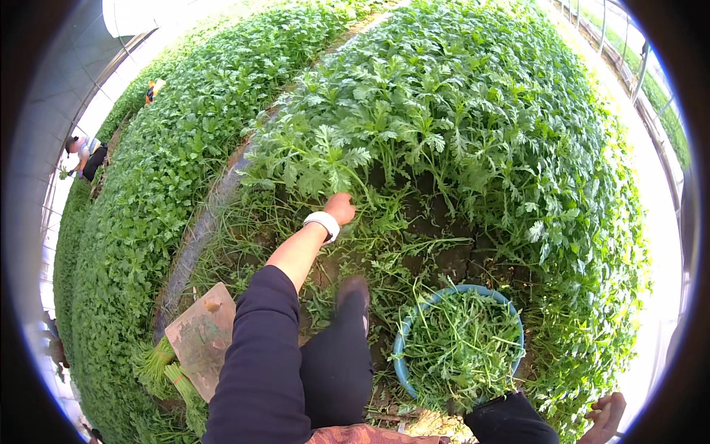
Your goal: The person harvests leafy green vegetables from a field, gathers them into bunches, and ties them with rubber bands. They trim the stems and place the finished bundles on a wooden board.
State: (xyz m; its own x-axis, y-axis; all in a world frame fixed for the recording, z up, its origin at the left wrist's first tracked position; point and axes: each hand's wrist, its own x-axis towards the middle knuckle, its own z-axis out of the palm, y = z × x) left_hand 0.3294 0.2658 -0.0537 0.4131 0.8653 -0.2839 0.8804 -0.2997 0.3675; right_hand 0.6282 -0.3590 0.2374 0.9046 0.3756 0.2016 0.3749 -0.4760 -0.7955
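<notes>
My left hand (340, 208), with a white band (325, 225) at the wrist, is stretched forward to the front of the standing greens. Its fingers are curled round the base of some leafy stalks (333, 161) with lobed leaves, like crown daisy; the grip itself is partly hidden. At the lower right rim is my right hand (605, 419), its fingers bent, beside the bed's edge. Whether anything is in it cannot be made out. Between my hands, near my knee, a round blue tub (399, 355) is heaped with cut greens (457, 347).
Tied bundles of greens (180, 380) lie at the left by a flat, dirt-smeared board (202, 338). A grey plastic strip (222, 194) runs between the beds. Loose stalks (438, 244) litter the soil around my boot (353, 294). Another person (89, 155) bends at the far left.
</notes>
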